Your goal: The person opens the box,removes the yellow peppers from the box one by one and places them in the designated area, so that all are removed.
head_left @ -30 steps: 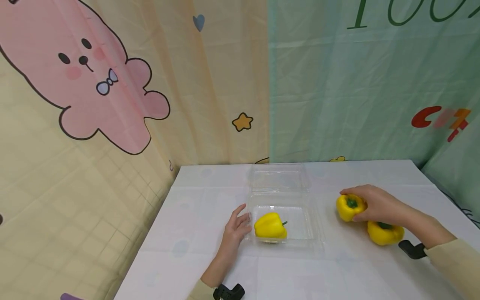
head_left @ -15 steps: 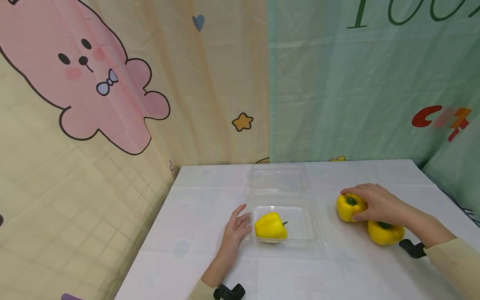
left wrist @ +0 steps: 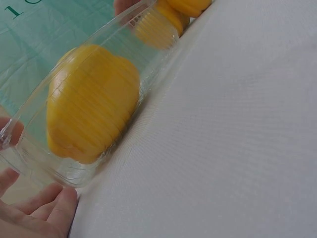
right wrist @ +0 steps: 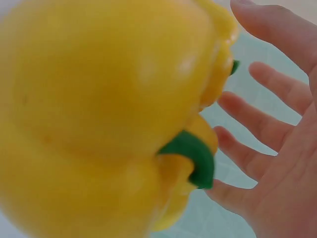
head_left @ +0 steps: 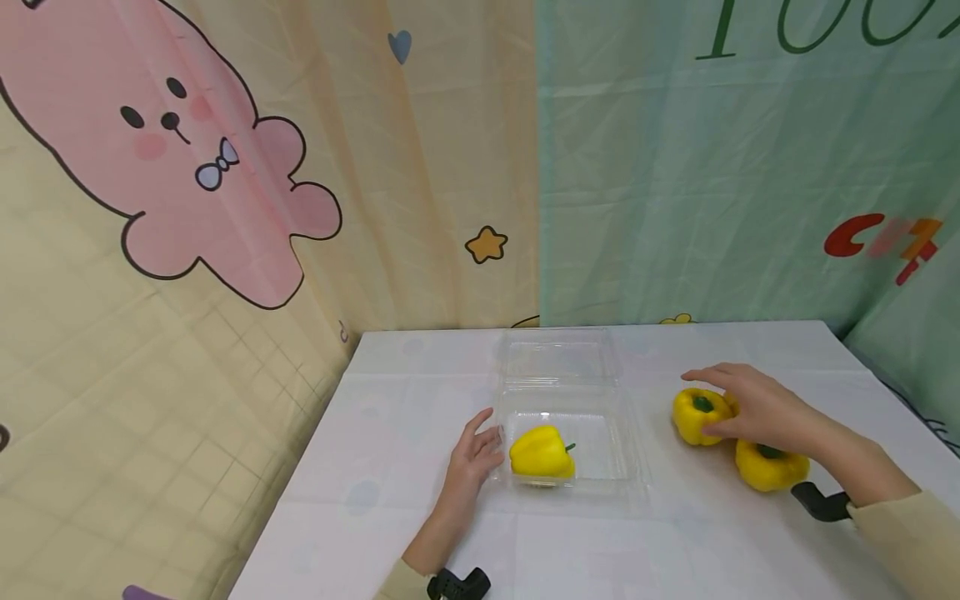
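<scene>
My right hand [head_left: 772,410] is over two yellow bell peppers on the right. Its index finger stands off the farther pepper [head_left: 697,415], and its thumb overlaps that one. The nearer pepper [head_left: 771,471] sits below the palm. In the right wrist view the fingers [right wrist: 257,119] are spread apart beside the big nearer pepper [right wrist: 99,99] with its curved green stem. A third bell pepper [head_left: 538,452] lies on its side in a clear plastic clamshell box [head_left: 611,454]. My left hand [head_left: 467,471] touches the box's left side with loosely spread fingers; in the left wrist view fingertips [left wrist: 64,203] meet its corner.
The clamshell's lid [head_left: 558,358] lies folded back toward the table's far edge. A white cloth covers the table [head_left: 405,433]. Printed curtains [head_left: 675,167] hang behind it. Each wrist carries a black camera mount [head_left: 457,585].
My right hand has loosened from the farther pepper: its fingers have lifted and spread away. The peppers, the box and my left hand stay where they were.
</scene>
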Demonstrator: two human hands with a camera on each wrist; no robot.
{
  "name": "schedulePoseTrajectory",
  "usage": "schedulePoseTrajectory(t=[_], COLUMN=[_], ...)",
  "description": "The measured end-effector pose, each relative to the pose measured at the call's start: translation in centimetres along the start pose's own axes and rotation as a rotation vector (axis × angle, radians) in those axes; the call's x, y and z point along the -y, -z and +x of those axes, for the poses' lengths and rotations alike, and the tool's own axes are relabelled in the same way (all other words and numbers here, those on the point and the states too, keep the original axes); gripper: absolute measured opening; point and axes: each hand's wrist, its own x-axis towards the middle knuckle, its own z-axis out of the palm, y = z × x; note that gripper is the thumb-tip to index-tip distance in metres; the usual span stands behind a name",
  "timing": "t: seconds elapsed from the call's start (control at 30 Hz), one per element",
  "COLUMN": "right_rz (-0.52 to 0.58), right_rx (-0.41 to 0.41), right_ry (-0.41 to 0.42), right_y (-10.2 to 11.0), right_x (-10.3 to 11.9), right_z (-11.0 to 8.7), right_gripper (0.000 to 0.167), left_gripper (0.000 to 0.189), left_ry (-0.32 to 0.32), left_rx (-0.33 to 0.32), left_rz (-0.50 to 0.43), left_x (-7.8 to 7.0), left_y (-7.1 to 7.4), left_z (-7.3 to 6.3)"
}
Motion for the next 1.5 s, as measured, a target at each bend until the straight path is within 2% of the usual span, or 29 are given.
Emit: schedulePoseTrajectory(t=[0.6, 0.73, 1.0, 1.5], right_rz=[0.093, 0.137, 0.204, 0.226], right_rx=[-0.098, -0.113, -0.141, -0.151], right_ry=[0.028, 0.049, 0.112, 0.183], right_y=[0.2, 0.0, -1.1, -2.4], right_x=[2.6, 3.1, 4.4, 6.9], right_z=[-0.6, -0.4, 0.1, 1.8], right_gripper=[0.075, 0.077, 0.070, 0.068], left_gripper=[0.062, 0.062, 0.062, 0.061], left_ry=[-0.003, 0.000, -0.006, -0.003], left_rx=[0.001, -0.004, 0.003, 0.001], left_rz=[-0.008, -0.007, -0.016, 0.005], left_x=[-0.3, -0.3, -0.2, -0.2], left_y=[-0.1, -0.1, -0.1, -0.1], left_z=[-0.2, -0.2, -0.2, -0.1])
